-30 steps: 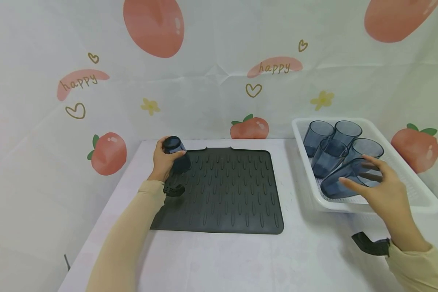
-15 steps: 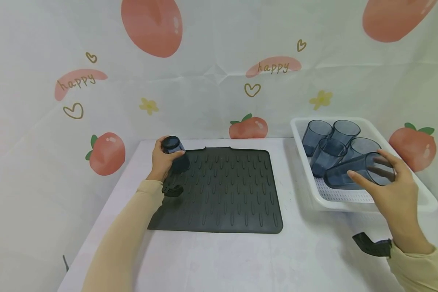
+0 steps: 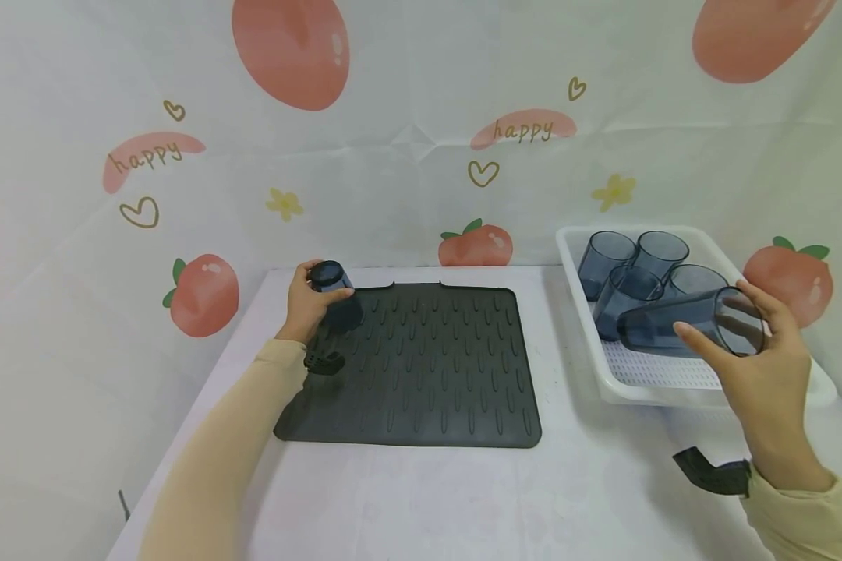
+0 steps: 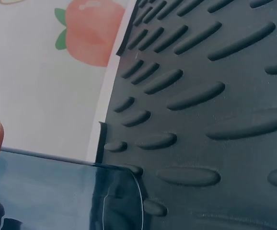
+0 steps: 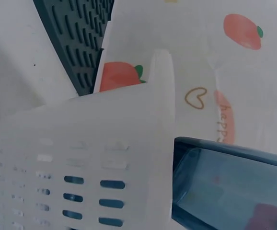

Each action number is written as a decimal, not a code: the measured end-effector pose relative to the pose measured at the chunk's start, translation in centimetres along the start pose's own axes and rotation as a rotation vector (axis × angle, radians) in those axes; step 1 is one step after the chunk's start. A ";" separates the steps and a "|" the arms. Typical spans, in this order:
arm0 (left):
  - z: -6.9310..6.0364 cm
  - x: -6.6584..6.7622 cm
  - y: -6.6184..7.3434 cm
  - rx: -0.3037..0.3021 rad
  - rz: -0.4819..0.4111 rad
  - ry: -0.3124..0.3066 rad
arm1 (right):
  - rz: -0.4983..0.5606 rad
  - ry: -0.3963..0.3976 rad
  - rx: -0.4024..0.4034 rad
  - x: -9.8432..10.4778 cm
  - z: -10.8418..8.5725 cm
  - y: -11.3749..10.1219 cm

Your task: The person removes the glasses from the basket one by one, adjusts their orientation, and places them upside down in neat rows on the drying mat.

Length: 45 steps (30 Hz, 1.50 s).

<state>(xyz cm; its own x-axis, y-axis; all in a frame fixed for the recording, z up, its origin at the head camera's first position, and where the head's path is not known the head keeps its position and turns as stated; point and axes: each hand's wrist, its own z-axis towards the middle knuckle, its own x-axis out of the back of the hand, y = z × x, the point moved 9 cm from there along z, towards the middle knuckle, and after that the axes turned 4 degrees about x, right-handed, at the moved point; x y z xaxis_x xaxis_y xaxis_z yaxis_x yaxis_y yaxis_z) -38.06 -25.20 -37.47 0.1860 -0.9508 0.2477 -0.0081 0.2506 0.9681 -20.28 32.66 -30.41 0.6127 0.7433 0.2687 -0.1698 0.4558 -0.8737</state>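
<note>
Left hand [image 3: 305, 304]: left of centre in the frame; grip closed round the first glass [image 3: 341, 300], blue, transparent, dark base up. That glass stands over the upper left corner of the mat [image 3: 428, 374]; the left wrist view shows its mouth end over the mat's ribs, though contact cannot be told.

Right hand [image 3: 779, 366]: right of the frame; grip wide, thumb and fingers holding the second glass [image 3: 666, 327] near its mouth. That glass lies tipped on its side above the basket [image 3: 663, 396], mouth to the right.

Other glasses [image 3: 606, 261]: four, same blue, mouths up, grouped in the basket's left half.

Basket: white, perforated, right of the frame. Mat: dark grey, raised ribs, centre. Both on the pale worktop [image 3: 421, 499].

Backdrop [image 3: 386, 195]: white, printed with fruit, yellow flowers and heart outlines. Lettering: "happy" in gold-brown script on a pink band, upper left; same again, top centre; read sideways at right in the right wrist view.

Sleeves [image 3: 210, 460]: beige, both arms; black strap [image 3: 712, 471] at the right wrist.
</note>
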 end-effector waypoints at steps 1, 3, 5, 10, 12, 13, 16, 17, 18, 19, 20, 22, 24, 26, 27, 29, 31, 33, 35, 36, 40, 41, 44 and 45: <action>-0.1 0.0 0.1 -0.002 0.001 -0.006 | 0.006 0.004 0.011 0.0 -0.1 -0.1; -0.1 0.0 0.2 -0.003 0.008 -0.017 | 0.007 0.010 0.038 -0.1 -0.2 -0.5; -0.1 0.0 0.2 -0.001 0.014 -0.028 | 0.020 0.012 0.055 -0.2 -0.3 -0.8; 0.1 0.2 -0.1 0.010 0.006 -0.039 | 0.042 0.004 0.083 -0.6 -0.6 -1.3; 0.1 0.4 -0.1 0.010 0.007 -0.041 | 0.037 -0.002 0.097 -0.7 -0.7 -1.6; 0.1 0.4 -0.1 0.005 0.018 -0.043 | 0.037 -0.006 0.098 -0.8 -0.8 -1.6; 0.1 0.6 0.2 -0.013 0.044 -0.058 | 0.035 -0.016 0.122 -1.0 -1.0 -2.0; 0.0 0.7 0.3 -0.019 0.054 -0.062 | 0.031 -0.019 0.131 -1.1 -1.1 -2.1; 0.0 0.7 0.4 -0.026 0.069 -0.064 | 0.037 -0.023 0.139 -1.2 -1.1 -2.2; 0.0 0.9 0.6 -0.034 0.083 -0.065 | 0.046 -0.026 0.150 -1.3 -1.2 -2.4; 0.0 1.0 0.7 -0.042 0.095 -0.062 | 0.054 -0.029 0.163 -1.4 -1.2 -2.5; -0.1 1.2 1.2 -0.059 0.122 -0.058 | 0.075 -0.032 0.187 -1.6 -1.3 -2.8; -0.3 1.3 1.7 -0.079 0.147 -0.053 | 0.088 -0.038 0.211 -1.8 -1.3 -3.2; -0.5 1.5 2.4 -0.100 0.161 -0.048 | 0.098 -0.048 0.231 -2.1 -1.3 -3.5; -0.5 1.6 2.7 -0.108 0.167 -0.044 | 0.100 -0.055 0.237 -2.3 -1.4 -3.6; -0.8 1.7 3.4 -0.130 0.168 -0.040 | 0.101 -0.069 0.244 -2.6 -1.4 -3.7; -1.1 1.8 4.1 -0.148 0.165 -0.039 | 0.106 -0.082 0.252 -2.9 -1.5 -3.8; -1.5 1.8 4.7 -0.166 0.159 -0.046 | 0.107 -0.094 0.254 -3.1 -1.6 -3.9; -1.9 1.6 5.4 -0.182 0.155 -0.058 | 0.102 -0.106 0.255 -3.4 -1.7 -3.9; -2.1 1.5 5.7 -0.189 0.154 -0.063 | 0.101 -0.115 0.252 -3.6 -1.8 -3.9; -3.0 1.1 6.7 -0.224 0.141 -0.083 | 0.079 -0.145 0.242 -4.2 -2.2 -4.2; -3.2 0.9 6.9 -0.232 0.136 -0.086 | 0.078 -0.151 0.242 -4.3 -2.3 -4.3; -3.9 0.4 7.4 -0.259 0.110 -0.101 | 0.078 -0.165 0.255 -4.6 -2.6 -4.9; -4.1 0.2 7.5 -0.264 0.096 -0.111 | 0.078 -0.166 0.260 -4.7 -2.6 -5.0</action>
<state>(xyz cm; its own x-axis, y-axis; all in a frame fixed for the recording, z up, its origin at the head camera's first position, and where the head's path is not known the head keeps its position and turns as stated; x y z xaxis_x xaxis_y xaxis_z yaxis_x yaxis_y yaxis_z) -34.09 -22.76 -30.34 0.0878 -0.9310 0.3544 0.2382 0.3651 0.9000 -20.31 25.60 -28.37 0.4592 0.8409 0.2866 -0.4156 0.4884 -0.7673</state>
